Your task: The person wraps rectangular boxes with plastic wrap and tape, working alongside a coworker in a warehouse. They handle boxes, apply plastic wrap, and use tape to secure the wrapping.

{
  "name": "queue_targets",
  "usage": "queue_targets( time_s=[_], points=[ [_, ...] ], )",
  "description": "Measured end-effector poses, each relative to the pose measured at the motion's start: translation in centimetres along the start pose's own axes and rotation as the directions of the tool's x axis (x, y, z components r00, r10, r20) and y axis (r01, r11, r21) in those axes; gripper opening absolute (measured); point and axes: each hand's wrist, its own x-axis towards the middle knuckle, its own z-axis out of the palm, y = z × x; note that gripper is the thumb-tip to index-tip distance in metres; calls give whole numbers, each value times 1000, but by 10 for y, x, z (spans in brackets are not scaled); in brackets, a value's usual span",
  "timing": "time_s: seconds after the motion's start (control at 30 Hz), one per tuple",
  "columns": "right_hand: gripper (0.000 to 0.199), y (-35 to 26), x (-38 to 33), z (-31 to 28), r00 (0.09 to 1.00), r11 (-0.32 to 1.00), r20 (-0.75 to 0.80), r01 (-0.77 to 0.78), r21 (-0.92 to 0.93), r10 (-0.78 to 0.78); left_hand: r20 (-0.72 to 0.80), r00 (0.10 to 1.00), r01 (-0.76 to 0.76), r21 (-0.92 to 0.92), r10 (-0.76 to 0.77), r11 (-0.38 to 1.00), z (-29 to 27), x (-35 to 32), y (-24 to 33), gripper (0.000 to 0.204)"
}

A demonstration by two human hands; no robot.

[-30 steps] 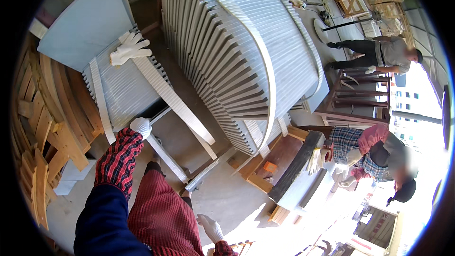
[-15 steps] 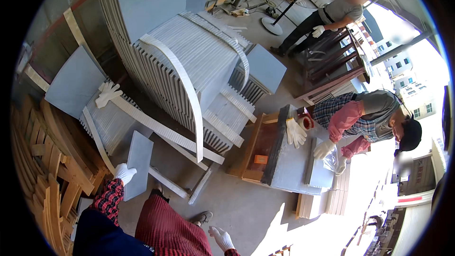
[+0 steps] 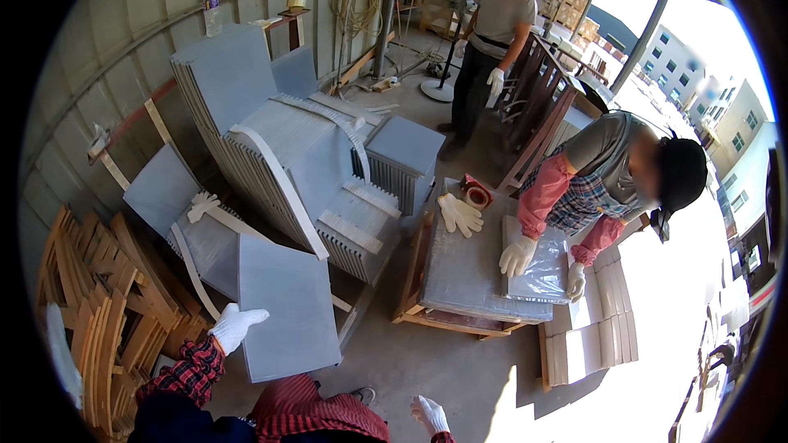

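A grey rectangular slab (image 3: 289, 303) stands tilted in front of me, its broad face toward me. My left hand (image 3: 237, 327), in a white knitted glove, grips the slab's left edge with the thumb lying on its face; the fingers behind are hidden. At the bottom edge of the picture my right hand (image 3: 430, 415), gloved in white too, hangs apart from the slab with its fingers loosely extended and nothing in them. Beyond the slab, a loose white glove (image 3: 202, 206) lies on a low row of grey slabs (image 3: 215, 256).
Large stacks of grey slabs (image 3: 283, 135) fill the back left. Curved wooden pieces (image 3: 123, 312) lean at left. Right, a co-worker (image 3: 566, 189) handles a plastic-wrapped slab (image 3: 538, 267) on a grey-topped table (image 3: 460, 267); another person (image 3: 497, 41) stands behind.
The slab in my left hand has swung round and now shows its broad face. My right hand remains low, apart from it. My view has tilted up, and the person behind has straightened.
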Motion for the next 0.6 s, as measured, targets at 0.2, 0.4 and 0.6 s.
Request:
queue_targets(
  time_s=[0.2,0.4,0.6],
  points=[
    [64,-129,-10,92,987,779,126,-153,608,96,217,976,-17,-70,32,997,96,-12,15,38],
    [80,-143,39,67,967,592,175,-33,805,-183,269,962,-56,17,49,998,144,7,33,36],
    [68,-189,44,22,995,830,76,5,558,-58,309,950,-46,31,34,998,202,31,60,36]
  ],
)
